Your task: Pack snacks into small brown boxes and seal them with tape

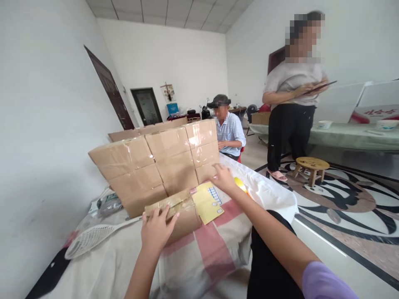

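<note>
A low cardboard box [183, 222], sealed with clear tape, lies on the cloth-covered table in front of me. My left hand [157, 226] rests on its left part, fingers spread over the top edge. Yellow paper [207, 203] with blue marks lies over the box's right end. Just above and right of that paper is my right hand [222, 178], its fingers apart and nothing visible in them; whether it touches the paper or the wall of boxes is unclear. Behind stands a wall of stacked, taped cardboard boxes [173, 166]. A yellow roll of tape [240, 185] sits beyond my right wrist.
A white racket [90, 238] and a clear plastic bag [109, 203] lie at the left. One person [230, 131] sits behind the boxes; another [293, 91] stands at the right holding a tablet. A wooden stool [311, 164] stands on the patterned floor.
</note>
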The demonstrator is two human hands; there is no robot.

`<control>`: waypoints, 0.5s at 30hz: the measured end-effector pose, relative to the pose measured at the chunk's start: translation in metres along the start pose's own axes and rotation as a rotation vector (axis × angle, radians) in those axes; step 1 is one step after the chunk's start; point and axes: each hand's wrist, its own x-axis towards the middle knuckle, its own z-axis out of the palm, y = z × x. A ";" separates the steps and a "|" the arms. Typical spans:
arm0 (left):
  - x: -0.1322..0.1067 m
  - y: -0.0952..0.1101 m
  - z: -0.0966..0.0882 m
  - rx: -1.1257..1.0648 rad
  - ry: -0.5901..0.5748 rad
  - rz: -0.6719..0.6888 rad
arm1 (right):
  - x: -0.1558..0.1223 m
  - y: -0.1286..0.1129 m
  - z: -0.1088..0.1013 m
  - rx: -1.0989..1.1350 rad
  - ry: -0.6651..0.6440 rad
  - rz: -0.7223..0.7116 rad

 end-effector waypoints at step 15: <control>-0.001 -0.006 0.004 -0.157 -0.132 0.034 | -0.024 0.142 -0.019 0.479 -0.120 0.638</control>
